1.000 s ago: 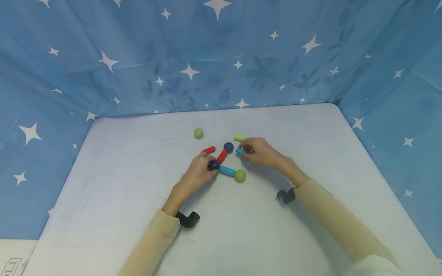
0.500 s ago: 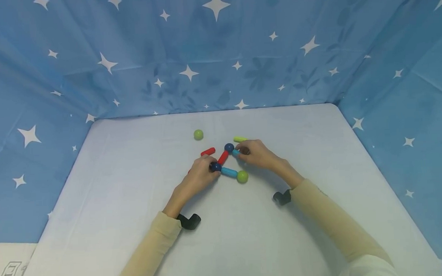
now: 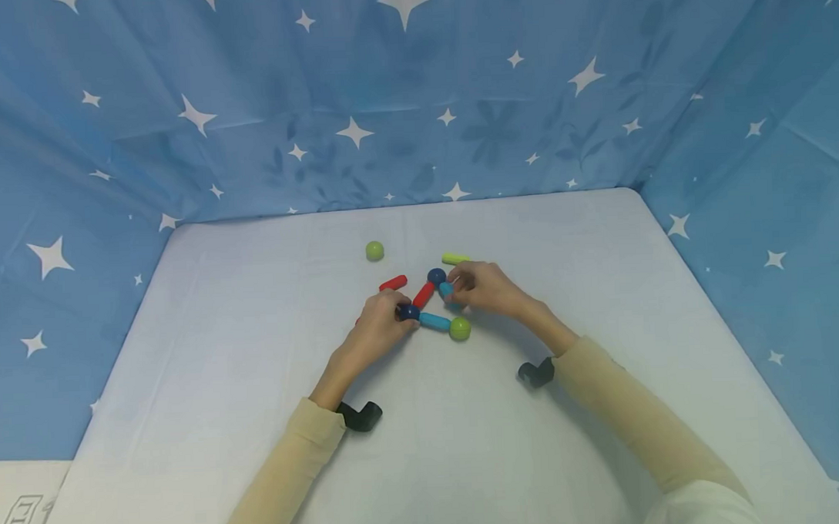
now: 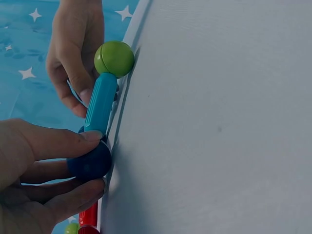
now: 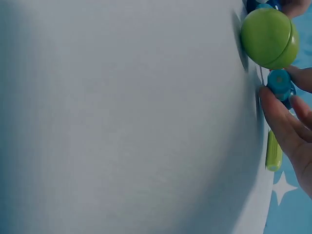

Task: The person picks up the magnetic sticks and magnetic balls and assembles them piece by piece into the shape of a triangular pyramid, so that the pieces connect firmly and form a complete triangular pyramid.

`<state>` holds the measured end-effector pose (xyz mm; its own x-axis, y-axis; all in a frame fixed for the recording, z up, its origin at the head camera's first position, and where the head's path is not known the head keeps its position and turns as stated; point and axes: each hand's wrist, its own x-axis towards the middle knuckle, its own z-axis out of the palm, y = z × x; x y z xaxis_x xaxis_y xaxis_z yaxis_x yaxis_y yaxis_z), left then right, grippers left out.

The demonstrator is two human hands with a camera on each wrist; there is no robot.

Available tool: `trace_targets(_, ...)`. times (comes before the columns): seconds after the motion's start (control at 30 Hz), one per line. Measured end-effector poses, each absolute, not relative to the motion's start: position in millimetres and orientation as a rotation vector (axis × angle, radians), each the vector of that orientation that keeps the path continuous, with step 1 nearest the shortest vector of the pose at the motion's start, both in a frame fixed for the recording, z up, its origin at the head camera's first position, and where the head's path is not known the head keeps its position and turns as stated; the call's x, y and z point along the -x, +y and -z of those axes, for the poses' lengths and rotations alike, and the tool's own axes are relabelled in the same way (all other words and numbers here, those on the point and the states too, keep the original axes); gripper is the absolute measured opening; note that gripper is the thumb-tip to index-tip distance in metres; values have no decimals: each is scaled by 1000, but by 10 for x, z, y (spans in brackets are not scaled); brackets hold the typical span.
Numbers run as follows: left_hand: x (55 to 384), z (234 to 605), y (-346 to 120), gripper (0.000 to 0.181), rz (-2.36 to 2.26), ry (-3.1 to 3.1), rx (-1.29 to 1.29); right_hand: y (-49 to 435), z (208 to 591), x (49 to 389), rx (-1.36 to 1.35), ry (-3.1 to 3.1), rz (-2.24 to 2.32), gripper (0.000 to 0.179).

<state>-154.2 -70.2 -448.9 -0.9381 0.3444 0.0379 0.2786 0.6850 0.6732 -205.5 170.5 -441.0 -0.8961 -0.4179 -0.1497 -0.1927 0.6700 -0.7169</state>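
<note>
My left hand (image 3: 378, 323) pinches a dark blue ball (image 4: 92, 162) between thumb and fingers. From that ball run a red rod (image 3: 424, 295), up to a second dark blue ball (image 3: 437, 277), and a light blue rod (image 4: 101, 102) ending in a green ball (image 4: 114, 59). With thumb and fingertips, my right hand (image 3: 488, 289) grips another light blue rod (image 5: 279, 84); its far end meets the second dark blue ball, and its near end points toward the green ball. Fingers partly cover this rod in the head view.
Behind the hands lie a loose green ball (image 3: 374, 250), a red rod (image 3: 393, 283) and a yellow-green rod (image 3: 455, 258). A white-covered table (image 3: 454, 446) carries everything, with a blue star-patterned curtain (image 3: 386, 101) around it. Black wrist pieces (image 3: 361, 417) stick out by the sleeves.
My right hand has brought its light blue rod left to the far dark blue ball, then swung its near end toward the green ball. The left hand keeps its hold, nearly still.
</note>
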Motion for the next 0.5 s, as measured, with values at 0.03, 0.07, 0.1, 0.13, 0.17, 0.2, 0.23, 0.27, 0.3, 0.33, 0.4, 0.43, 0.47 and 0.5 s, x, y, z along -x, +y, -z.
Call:
trace_targets(0.03,1538,4489,-700,33,-1093,2802,-517,1706,4409,2045,477,2583,1062,31)
trace_targets(0.07,1536,4490,-698,33,-1094,2805,-516,1711,4419,2039,480,2584,1060,29)
trace_targets(0.1,1534,4490,-696,34,-1098,2805,-513,1716,4431,2035,486,2584,1062,26)
trace_targets(0.13,1530,4491,-694,35,-1100,2805,-510,1720,4432,2023,488,2580,1066,24)
trace_targets(0.17,1527,4491,-693,35,-1104,2804,-505,1726,4437,2011,496,2579,1068,23)
trace_targets(0.2,1525,4493,-692,36,-1107,2803,-499,1731,4444,2000,503,2575,1076,21)
trace_targets(0.23,1522,4492,-690,36,-1109,2802,-492,1736,4449,1987,509,2573,1081,20)
trace_targets(0.27,1519,4493,-689,36,-1110,2799,-486,1741,4455,1974,513,2569,1089,18)
trace_targets(0.3,1518,4493,-688,37,-1108,2799,-481,1744,4456,1959,510,2564,1100,17)
trace_targets(0.33,1517,4495,-687,37,-1109,2799,-476,1747,4455,1944,508,2562,1109,16)
trace_targets(0.4,1516,4497,-683,36,-1103,2805,-469,1752,4466,1924,504,2561,1128,15)
trace_targets(0.43,1515,4497,-679,36,-1101,2808,-468,1753,4469,1915,501,2564,1135,15)
trace_targets(0.47,1513,4496,-674,36,-1099,2809,-464,1753,4476,1910,498,2567,1144,15)
trace_targets(0.5,1509,4494,-667,36,-1097,2809,-460,1752,4482,1906,500,2573,1150,15)
